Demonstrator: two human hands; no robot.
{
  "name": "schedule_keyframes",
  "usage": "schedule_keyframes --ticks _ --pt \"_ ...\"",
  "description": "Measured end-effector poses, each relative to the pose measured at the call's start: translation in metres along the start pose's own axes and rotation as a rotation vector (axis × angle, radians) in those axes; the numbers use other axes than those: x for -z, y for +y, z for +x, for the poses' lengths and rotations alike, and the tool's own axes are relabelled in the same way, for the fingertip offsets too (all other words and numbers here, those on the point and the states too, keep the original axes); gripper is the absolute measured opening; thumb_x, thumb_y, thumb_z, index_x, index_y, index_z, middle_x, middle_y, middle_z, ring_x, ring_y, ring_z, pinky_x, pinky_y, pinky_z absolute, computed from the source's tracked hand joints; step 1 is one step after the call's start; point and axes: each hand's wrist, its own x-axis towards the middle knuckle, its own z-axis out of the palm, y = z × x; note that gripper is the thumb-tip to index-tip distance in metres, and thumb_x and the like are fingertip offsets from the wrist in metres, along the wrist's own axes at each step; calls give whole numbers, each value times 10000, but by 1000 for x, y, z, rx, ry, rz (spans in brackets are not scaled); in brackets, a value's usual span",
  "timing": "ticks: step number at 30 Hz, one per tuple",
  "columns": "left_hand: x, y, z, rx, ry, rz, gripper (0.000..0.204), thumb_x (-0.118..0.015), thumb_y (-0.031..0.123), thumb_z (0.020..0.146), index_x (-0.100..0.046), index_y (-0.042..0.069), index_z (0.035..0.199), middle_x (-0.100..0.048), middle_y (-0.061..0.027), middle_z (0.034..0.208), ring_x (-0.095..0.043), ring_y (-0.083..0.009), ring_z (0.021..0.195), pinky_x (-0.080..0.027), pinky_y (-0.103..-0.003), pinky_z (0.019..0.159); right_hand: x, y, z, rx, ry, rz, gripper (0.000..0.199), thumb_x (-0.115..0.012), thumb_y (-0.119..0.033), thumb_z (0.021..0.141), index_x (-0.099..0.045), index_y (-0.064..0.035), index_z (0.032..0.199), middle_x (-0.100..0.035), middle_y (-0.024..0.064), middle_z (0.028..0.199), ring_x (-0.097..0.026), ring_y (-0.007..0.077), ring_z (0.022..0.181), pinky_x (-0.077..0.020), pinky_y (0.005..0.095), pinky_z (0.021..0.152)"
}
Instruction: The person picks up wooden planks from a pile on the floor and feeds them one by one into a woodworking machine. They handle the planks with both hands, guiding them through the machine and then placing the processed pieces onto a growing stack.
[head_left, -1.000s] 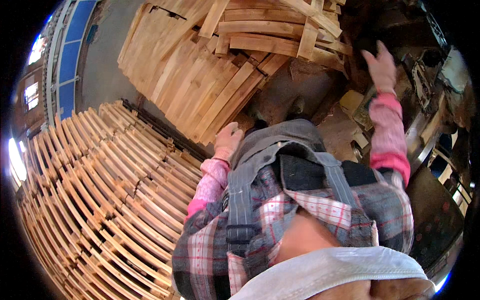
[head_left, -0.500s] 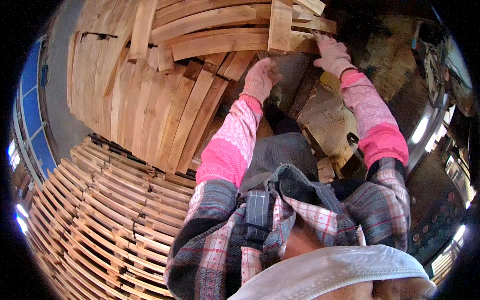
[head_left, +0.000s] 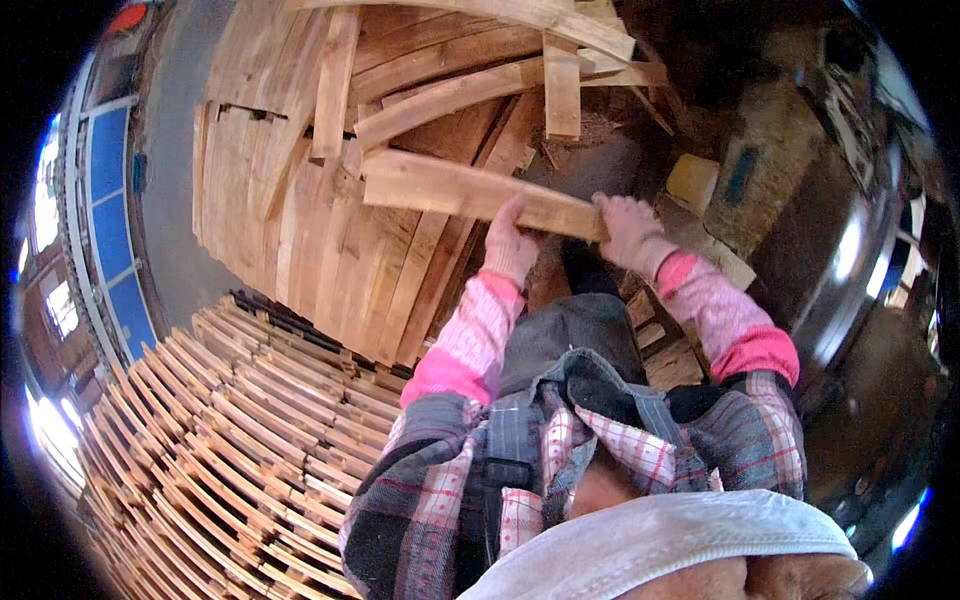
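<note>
Both hands (head_left: 570,240) grip plank (head_left: 470,190) — long axis left-right | level

left hand (head_left: 512,245) and right hand (head_left: 630,228) gripping wooden plank (head_left: 450,190), slat stacks (head_left: 230,440) below

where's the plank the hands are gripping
Upper centre of the head view: the plank is held by left hand and right hand, above the loose plank pile.

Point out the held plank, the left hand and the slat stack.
plank (head_left: 440,187), head view, middle of its face
left hand (head_left: 513,246), head view, back of glove
slat stack (head_left: 230,440), head view, top layer
</note>
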Motion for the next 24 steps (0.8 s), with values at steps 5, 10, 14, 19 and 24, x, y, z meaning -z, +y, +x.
schedule_keyframes --ticks 5,10,14,19,24 --pt "12 47 -65 43 -114 120 477 -677 217 878 -529 75 1309 -586 -129 1296 -563 -309 1214 -443 -480 1061 8 -58 -100 -1 108 234 910 -784 -263 708 -342 -90 1484 -563 218 1236 -533 383 1189 -441 459 1014" --pt "-77 97 -83 13 -651 433 539 -642 178 902 -482 23 1392 -583 -149 1328 -571 -256 1204 -463 -383 1027 7 -68 -135 2 401 630 878 -784 -325 697 -417 -42 1442 -514 229 1371 -488 393 1279 -403 440 1086" --pt "-103 75 -55 -270 -815 893 594 -677 214 888 -458 -3 1395 -618 -143 1231 -599 -244 1124 -484 -370 973 -20 -60 -186 -164 809 888 884 -801 -306 695 -418 0 1431 -523 241 1363 -483 388 1296 -370 409 1115" --pt "-201 42 -110 -118 -898 748 552 -623 139 872 -450 -63 1356 -641 -176 1131 -607 -232 1024 -490 -371 934 -63 -9 -265 -782 1243 532 800 -804 -271 715 -468 -7 1390 -626 226 1181 -591 415 1089 -464 461 961" --pt "-221 36 -134 -32 -873 767 582 -637 143 856 -439 -71 1360 -642 -175 1125 -608 -241 1044 -520 -369 899 -81 19 -292 -1325 1026 250 673 -719 -421 795 -539 -64 1336 -646 166 1118 -602 346 1060 -470 464 888"
